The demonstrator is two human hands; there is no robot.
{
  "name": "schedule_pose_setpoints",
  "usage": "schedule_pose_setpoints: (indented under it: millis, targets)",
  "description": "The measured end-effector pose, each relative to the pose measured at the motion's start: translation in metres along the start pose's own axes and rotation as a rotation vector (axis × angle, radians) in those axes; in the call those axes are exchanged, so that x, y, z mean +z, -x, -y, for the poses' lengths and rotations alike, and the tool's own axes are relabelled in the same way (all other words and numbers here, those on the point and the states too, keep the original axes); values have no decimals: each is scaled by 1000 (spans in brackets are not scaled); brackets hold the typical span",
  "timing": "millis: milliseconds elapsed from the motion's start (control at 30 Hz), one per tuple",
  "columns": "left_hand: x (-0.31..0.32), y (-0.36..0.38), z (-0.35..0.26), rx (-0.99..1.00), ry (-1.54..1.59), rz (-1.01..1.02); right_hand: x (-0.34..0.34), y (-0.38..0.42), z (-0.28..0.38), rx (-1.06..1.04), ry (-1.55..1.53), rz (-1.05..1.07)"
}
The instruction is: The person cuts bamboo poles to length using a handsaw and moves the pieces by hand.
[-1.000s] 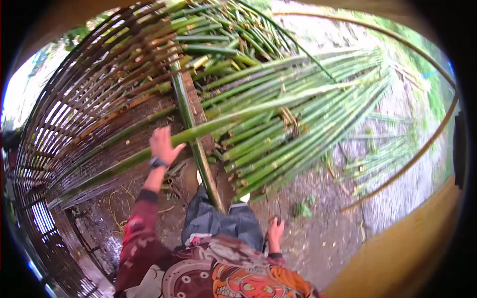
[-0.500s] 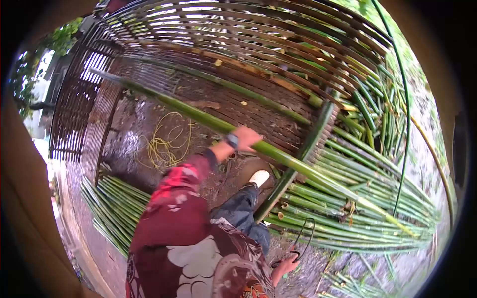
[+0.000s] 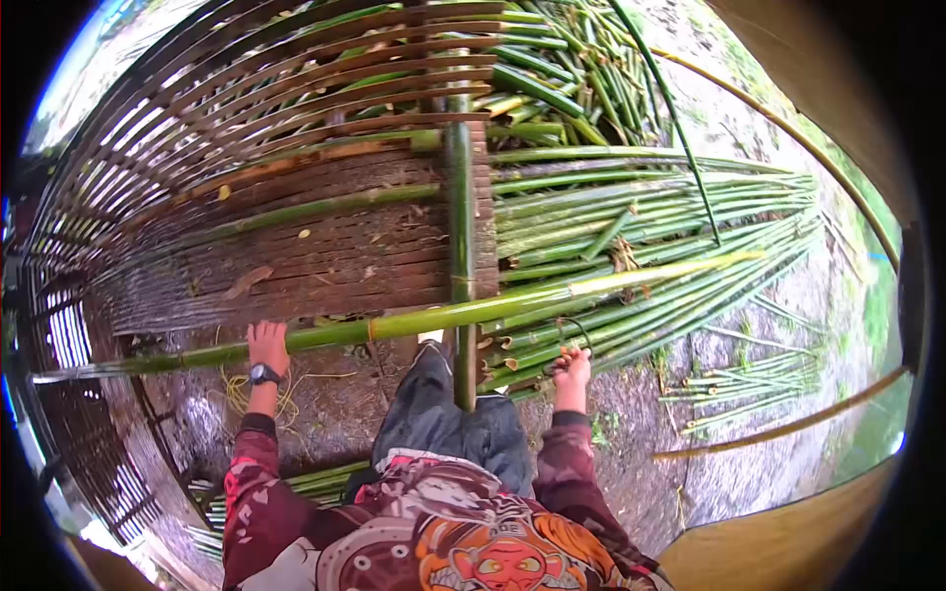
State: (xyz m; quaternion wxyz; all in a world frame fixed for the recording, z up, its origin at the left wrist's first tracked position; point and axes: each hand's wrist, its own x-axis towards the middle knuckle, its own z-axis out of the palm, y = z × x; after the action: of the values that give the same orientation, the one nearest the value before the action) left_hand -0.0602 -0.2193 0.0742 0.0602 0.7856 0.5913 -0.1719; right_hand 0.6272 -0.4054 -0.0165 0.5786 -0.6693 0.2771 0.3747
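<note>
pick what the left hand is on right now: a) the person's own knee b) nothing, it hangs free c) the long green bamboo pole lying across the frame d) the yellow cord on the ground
c: the left hand grips the long green bamboo pole near its left part, above the yellow cord on the ground.

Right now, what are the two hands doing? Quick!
Left hand: shut on the long bamboo pole.
Right hand: closed on a thin dark loop, beside the pole.

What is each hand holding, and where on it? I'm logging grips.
The left hand grips the long bamboo pole towards its thicker left end. The right hand holds a thin dark cord loop.
</note>
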Motion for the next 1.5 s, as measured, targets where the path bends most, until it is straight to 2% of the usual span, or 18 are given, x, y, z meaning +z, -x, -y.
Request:
schedule_pose_setpoints:
  millis: [33, 100, 133, 167, 233, 300, 400, 600, 700, 933, 1033, 1100, 1200, 1267, 1300, 1367, 1433, 1500]
  targets:
    - [2, -10, -9, 12, 2, 0, 3, -16, -7, -20, -27, -16]
    - [1, -10, -20, -16, 77, -15, -20, -84, -27, 41, -139, 216]
    - [-7, -17, -27, -18, 148, -61, 5, -51, -23, -221, 87, 151]
    - [-24, -22, -35, -15, 122, -29, 9, -59, -8, -44, 149, 278]
    - [-22, -21, -28, 81, 207, -258, 19, -97, 5, 178, 49, 433]
    - [-20, -16, -21, 60, 52, -68, 46, -119, 2, 164, -138, 355]
    - [-5, -13, -24, 13, 75, -210, 88, -130, 1, 80, -169, 335]
    - [-6, -52, -49, 22, 143, -73, 130, -164, 16, 8, -93, 423]
    - [5, -87, -84, 86, 206, -238, 151, -170, 45, -2, -228, 378]
    - [20, -158, -140, 192, 331, -310, 159, -182, 138, -187, -143, 372]
    - [8, -172, -140, 156, 194, -344, 165, -171, 162, -216, -125, 392]
    - [6, -178, -128, 115, 195, -360, 171, -163, 163, -254, -59, 571]
    - [-5, -196, -90, 128, 211, -225, 203, -158, 142, -158, -104, 571]
    - [-2, -217, -88, 179, 236, -292, 217, -163, 116, -162, -234, 561]
    - [2, -220, -98, 217, 283, -348, 206, -189, 110, -131, -248, 948]
    - [3, -245, -116, 225, 256, -383, 200, -186, 102, -20, -327, 1305]
    - [-12, -265, -136, 286, 329, -437, 238, -101, 113, -169, -261, 646]
    - [-27, -279, -147, 333, 319, -406, 271, -34, 125, -206, -338, 504]
